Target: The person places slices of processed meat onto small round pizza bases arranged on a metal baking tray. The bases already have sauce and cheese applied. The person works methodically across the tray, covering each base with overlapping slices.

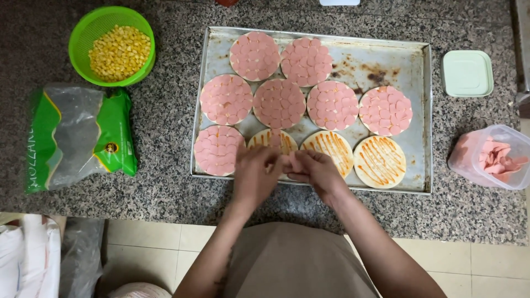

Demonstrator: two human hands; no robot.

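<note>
On the speckled stone bench [165, 182] lies one metal baking tray [419, 110] carrying ten round dough bases. Seven of them [280, 102] are fully covered with pink sausage slices. Two [380, 161] show only orange sauce stripes, and one sauced base [274, 139] at the tray's near edge has a few slices on it. Over that base the left hand [255, 174] and right hand [316, 170] meet, fingers pinched together on pink slices [291, 163]. One green colander of corn kernels [119, 51] and one green-and-clear bag [77, 135] sit left of the tray. One pale green lid [467, 73] and one clear tub of sausage slices [494, 157] sit right.
</note>
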